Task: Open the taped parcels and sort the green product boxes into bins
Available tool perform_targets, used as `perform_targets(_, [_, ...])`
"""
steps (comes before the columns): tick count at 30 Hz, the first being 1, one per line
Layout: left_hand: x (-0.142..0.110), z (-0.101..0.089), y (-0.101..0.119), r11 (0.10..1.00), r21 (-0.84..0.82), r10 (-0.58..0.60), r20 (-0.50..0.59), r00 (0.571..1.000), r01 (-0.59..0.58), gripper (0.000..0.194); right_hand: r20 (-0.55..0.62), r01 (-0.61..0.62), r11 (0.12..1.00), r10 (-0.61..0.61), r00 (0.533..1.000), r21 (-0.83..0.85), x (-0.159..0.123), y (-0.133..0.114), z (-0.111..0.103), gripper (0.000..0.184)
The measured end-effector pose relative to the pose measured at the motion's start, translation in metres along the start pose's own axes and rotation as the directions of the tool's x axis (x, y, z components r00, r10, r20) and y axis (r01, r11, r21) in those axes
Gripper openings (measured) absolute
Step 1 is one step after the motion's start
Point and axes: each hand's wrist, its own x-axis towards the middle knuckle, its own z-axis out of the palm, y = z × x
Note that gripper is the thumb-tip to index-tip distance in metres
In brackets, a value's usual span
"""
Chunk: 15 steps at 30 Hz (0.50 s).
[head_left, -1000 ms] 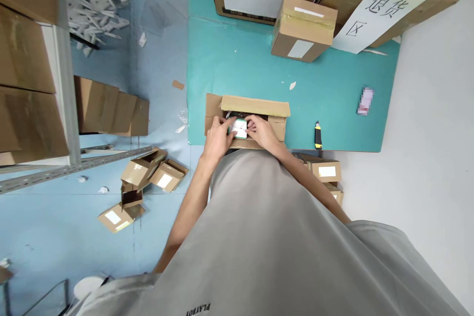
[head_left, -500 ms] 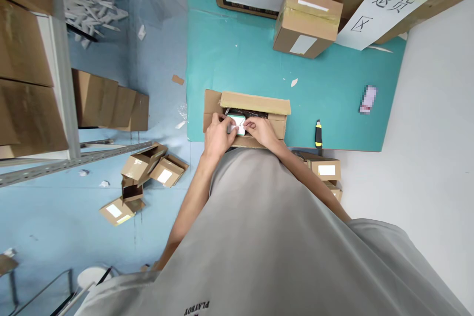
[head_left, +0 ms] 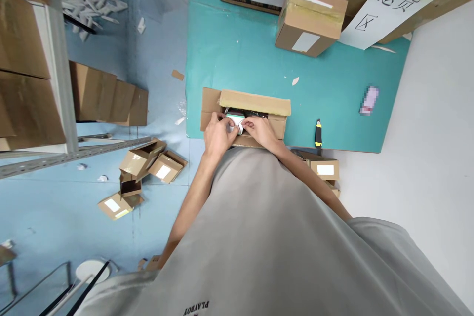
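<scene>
An open cardboard box (head_left: 255, 100) sits at the near edge of the green table, its flaps spread. Over its opening, my left hand (head_left: 218, 133) is closed on the left side of a small white box (head_left: 236, 122) with green edges. My right hand (head_left: 261, 131) pinches at the right side of that small box; a thin dark line shows on the white face by the fingertips. Dark, shiny wrapping (head_left: 259, 114) shows inside the cardboard box behind my fingers. What lies beneath the small box is hidden.
To the right on the green table (head_left: 237, 64) lies a yellow-black utility knife (head_left: 318, 134), with a blurred pink item (head_left: 369, 100) beyond. A taped carton (head_left: 311, 19) stands before large labelled boxes at the back. Opened cartons (head_left: 142, 160) litter the floor at left, beside a shelf.
The view has shifted slightly. Both hands stay at the small white box, which looks a little more tilted; the fingers have moved only slightly.
</scene>
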Motion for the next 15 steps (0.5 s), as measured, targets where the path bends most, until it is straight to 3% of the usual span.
perform_targets(6, [0.0,0.002,0.002,1.0,0.012,-0.004,-0.003,1.0,0.004,0.009,-0.007,0.006,1.0,-0.006,1.0,-0.006,0.0,0.004,0.006,0.022])
perform_targets(9, [0.004,0.001,-0.003,1.0,-0.025,0.007,-0.011,1.0,-0.008,0.022,-0.006,-0.016,1.0,0.016,1.0,0.006,-0.001,0.006,0.005,0.022])
perform_targets(15, [0.014,-0.001,-0.011,0.998,-0.062,0.033,0.042,0.999,-0.03,0.054,-0.016,-0.071,0.997,0.071,0.997,0.008,-0.005,0.005,-0.001,0.054])
